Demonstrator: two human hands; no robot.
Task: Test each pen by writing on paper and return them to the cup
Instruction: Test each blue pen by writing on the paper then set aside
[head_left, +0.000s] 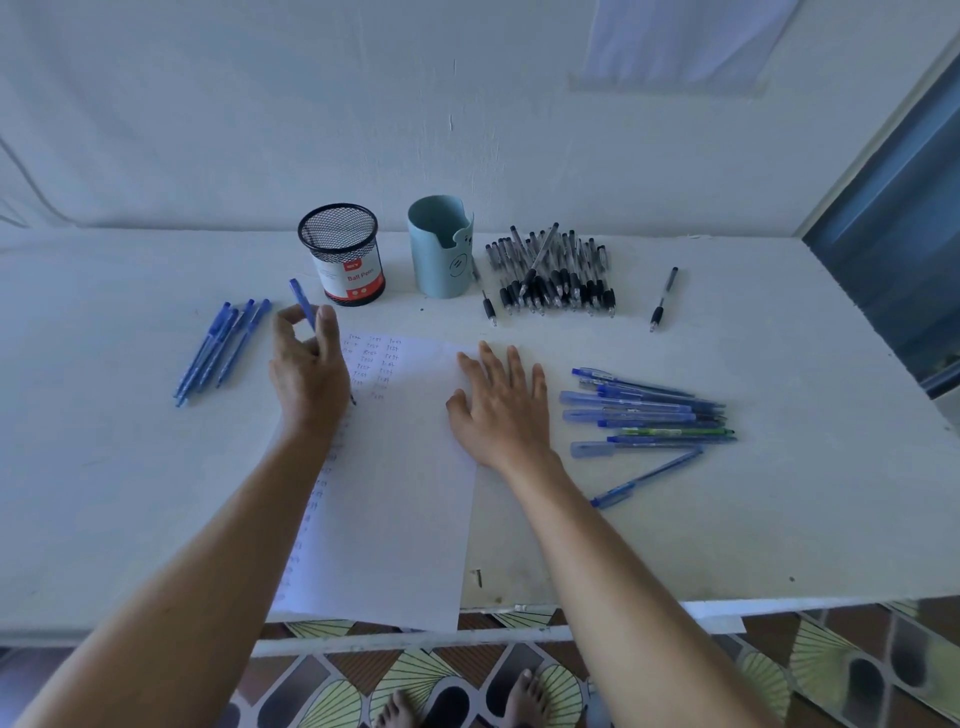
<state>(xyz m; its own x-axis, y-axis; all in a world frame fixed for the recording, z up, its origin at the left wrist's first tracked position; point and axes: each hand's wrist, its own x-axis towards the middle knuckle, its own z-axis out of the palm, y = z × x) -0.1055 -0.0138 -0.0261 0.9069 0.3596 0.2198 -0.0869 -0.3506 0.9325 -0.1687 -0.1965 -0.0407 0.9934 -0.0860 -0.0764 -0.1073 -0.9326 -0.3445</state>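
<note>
**A:** The left hand was pinching a blue pen, tip down at the paper, right beside the columns of "test".

**B:** And the right hand?

**A:** Flat, fingers spread, pressing the paper's right edge. It held nothing, and the hands were apart.

**B:** So a writing step, I'd say, with this pen getting its test word.

**A:** Looked that way. The mesh cup and the teal cup stood behind the paper, with no pen showing above either rim.

**B:** Plenty to do, then. Black pens were heaped by the teal cup, a blue pile lay right of the paper, and a small bunch lay to its left.

**A:** Next call, probably: make the mark, lift, and carry the pen up to a cup. Which cup, I couldn't tell.
</note>
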